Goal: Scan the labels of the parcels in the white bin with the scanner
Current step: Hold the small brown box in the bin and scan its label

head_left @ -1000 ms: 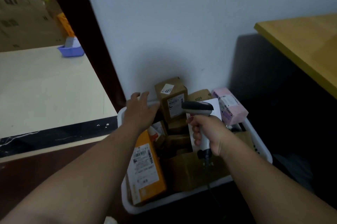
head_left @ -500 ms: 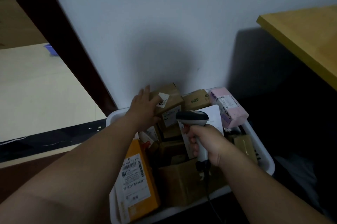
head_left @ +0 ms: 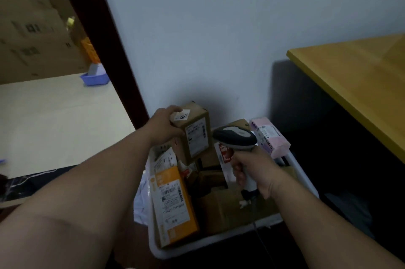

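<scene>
White bin (head_left: 219, 244) on floor by wall, packed with parcels. Left hand (head_left: 163, 127) clasps brown box (head_left: 195, 135) at bin's far end, label facing camera. Right hand (head_left: 255, 170) wrapped round scanner (head_left: 235, 137), head just beside box. Orange parcel (head_left: 173, 207) at bin's left; pink parcel (head_left: 270, 137) at far right.

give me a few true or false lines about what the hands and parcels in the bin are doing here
1. The left hand grips a brown box. True.
2. The right hand holds a scanner. True.
3. The pink parcel sits at the bin's left side. False: it sits at the far right corner.
4. The orange parcel shows no label. False: a white barcode label faces up.
5. The white bin holds only one parcel. False: it holds several.
</scene>
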